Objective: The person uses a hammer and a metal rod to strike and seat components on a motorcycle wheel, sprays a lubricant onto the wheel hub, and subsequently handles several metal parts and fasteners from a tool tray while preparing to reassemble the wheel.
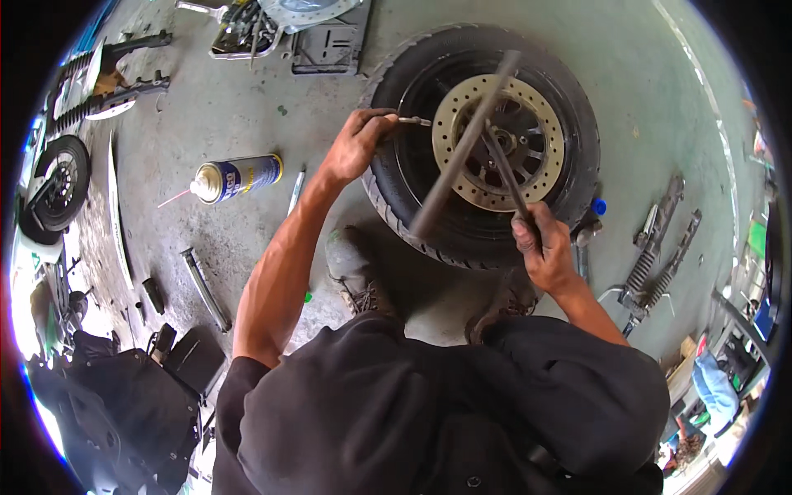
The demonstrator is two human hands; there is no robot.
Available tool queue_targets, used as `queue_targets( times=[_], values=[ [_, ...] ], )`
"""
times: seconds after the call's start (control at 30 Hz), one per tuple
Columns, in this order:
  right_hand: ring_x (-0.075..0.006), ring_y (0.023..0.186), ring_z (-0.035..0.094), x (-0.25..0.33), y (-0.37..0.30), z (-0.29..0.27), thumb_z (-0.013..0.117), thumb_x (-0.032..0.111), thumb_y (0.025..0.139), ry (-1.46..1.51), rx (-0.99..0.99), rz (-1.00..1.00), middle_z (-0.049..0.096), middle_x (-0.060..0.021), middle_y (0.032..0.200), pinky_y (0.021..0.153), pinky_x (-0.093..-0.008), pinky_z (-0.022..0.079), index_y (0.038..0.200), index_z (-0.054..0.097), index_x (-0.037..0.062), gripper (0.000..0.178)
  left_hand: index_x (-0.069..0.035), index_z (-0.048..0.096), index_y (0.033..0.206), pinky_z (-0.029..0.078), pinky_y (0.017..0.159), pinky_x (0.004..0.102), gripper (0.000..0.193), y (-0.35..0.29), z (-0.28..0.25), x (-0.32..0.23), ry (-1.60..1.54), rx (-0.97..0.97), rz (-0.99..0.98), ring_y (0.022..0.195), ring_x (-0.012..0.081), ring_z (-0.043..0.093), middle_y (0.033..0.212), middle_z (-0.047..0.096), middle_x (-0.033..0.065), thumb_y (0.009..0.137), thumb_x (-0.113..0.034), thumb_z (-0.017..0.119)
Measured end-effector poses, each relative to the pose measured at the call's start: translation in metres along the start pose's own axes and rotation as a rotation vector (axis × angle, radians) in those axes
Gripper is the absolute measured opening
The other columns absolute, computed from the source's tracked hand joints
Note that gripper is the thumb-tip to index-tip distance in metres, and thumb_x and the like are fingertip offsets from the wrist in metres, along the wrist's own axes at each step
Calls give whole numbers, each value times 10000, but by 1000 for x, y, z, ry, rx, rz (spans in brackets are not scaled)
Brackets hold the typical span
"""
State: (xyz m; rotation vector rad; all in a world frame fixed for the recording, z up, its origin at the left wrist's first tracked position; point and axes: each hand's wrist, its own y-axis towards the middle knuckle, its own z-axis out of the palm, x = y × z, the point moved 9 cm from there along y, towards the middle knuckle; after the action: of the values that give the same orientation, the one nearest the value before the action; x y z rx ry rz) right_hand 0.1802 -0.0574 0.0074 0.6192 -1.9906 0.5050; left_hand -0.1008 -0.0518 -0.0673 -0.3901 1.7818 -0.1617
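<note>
A motorcycle wheel (587, 124) with a black tyre lies flat on the floor in front of me. Its drilled brake disc (443, 124) faces up. My right hand (544, 247) is closed round the shaft of a T-handle wrench (511, 175), at the wheel's near right side. The wrench's long crossbar slants above the disc, slightly blurred. Over the tyre's left edge, my left hand (360, 144) pinches a small slim metal piece (415, 122), which points toward the disc. Its exact kind is too small to make out.
On the left lie a spray can (239, 177), a curved metal strip (206, 289) and another wheel (62, 186). Fork legs (656, 247) rest at right; a blue cap (599, 206) sits beside the tyre. A tray of parts (247, 33) stands at the back. My shoes (355, 268) are close to the tyre.
</note>
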Motion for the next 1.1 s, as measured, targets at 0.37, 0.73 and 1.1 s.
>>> queue_targets(
  times=[0.37,0.73,1.1],
  values=[
    [-253,559,587,41,29,-26,504,260,1012,-72,36,-192,570,-128,685,536,-330,439,955,561,-8,281,33,692,988,439,918,409,422,14,-9,-34,272,1,363,975,354,590,966,663,227,889,-324,490],
    [-375,586,595,12,30,-28,511,295,1011,-258,42,-11,571,-207,644,564,-382,448,1030,583,-30,334,11,670,1072,430,934,378,407,19,-25,-6,173,-29,294,1036,287,565,1072,603,201,949,-340,504],
    [-44,533,363,-62,-62,-95,500,441,1007,240,-424,339,423,49,644,473,-226,283,873,516,42,421,49,583,1066,441,696,331,289,16,14,-49,79,169,235,751,159,517,787,556,85,970,-205,483]
  ],
)
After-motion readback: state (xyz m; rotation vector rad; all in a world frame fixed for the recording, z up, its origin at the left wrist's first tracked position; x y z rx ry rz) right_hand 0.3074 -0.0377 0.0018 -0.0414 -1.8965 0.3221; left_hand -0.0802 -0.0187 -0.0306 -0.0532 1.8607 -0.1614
